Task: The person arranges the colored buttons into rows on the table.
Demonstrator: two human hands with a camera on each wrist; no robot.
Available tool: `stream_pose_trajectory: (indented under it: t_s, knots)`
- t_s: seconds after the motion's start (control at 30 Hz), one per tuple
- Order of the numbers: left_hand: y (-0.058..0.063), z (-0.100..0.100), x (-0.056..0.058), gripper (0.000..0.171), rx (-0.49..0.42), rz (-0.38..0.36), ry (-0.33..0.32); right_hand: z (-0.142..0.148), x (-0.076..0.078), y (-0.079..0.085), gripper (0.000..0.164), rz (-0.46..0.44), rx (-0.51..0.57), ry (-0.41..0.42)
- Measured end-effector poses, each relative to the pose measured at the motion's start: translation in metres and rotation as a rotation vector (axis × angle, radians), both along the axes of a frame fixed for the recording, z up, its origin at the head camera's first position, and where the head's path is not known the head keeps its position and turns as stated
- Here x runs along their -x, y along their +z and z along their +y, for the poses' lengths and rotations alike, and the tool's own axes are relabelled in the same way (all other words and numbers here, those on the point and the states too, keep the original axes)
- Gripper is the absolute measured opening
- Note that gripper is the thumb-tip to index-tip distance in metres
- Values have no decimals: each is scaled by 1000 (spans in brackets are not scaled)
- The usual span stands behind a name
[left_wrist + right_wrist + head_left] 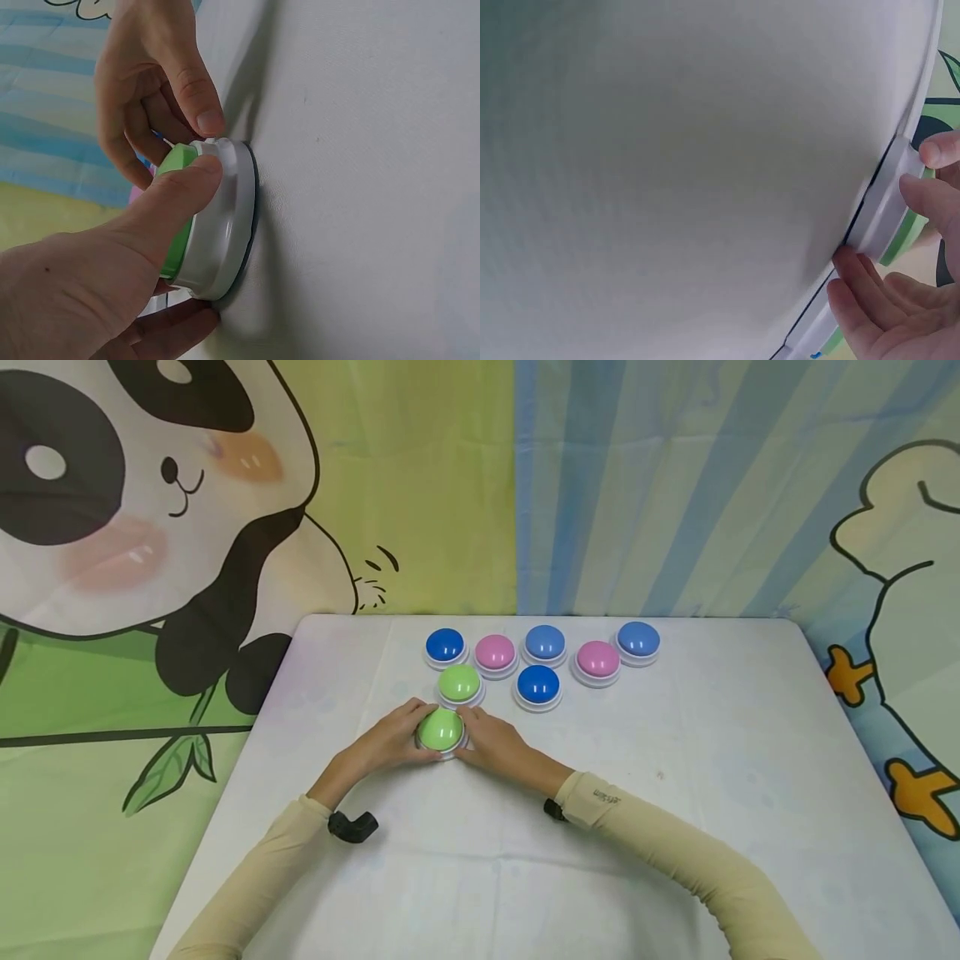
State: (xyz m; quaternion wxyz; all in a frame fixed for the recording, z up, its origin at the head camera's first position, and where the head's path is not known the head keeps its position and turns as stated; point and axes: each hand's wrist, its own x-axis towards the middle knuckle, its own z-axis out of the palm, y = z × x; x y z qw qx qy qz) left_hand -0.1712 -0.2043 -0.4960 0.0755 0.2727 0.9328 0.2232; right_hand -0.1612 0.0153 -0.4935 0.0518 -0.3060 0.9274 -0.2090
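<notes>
Between both hands is a push button with a green dome (pixel 439 728) on a round white base (pixel 217 225). My left hand (pixel 393 735) grips it from the left, thumb along the near side of the base and fingers round the far side. From the right, my right hand (pixel 491 742) holds the same base between thumb (pixel 930 196) and fingers (pixel 870 300). Directly behind stands another green button (pixel 459 682), close against the held one. In the left wrist view the held base stands on the white table, a dark shadow line along its lower edge.
Behind the green pair are blue buttons (pixel 444 646) and pink buttons (pixel 495 652), several in a loose row. A dark blue button (pixel 538 684) sits in front of that row. The white table (pixel 712 777) ends at a printed cloth backdrop (pixel 420 485).
</notes>
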Motion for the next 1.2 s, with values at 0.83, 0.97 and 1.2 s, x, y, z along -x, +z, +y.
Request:
stream_pose_trajectory:
  t_s: [0.83,0.97,1.2]
  knots:
    - [26,-30,100,64,-127,-79,282,-12,123,57,58,-52,-33,-131]
    - [17,-22,120,67,-113,-147,302,-20,150,49,62,-139,-115,-146]
    - [6,-5,134,76,-102,-223,258,-23,160,37,49,-213,-212,-136]
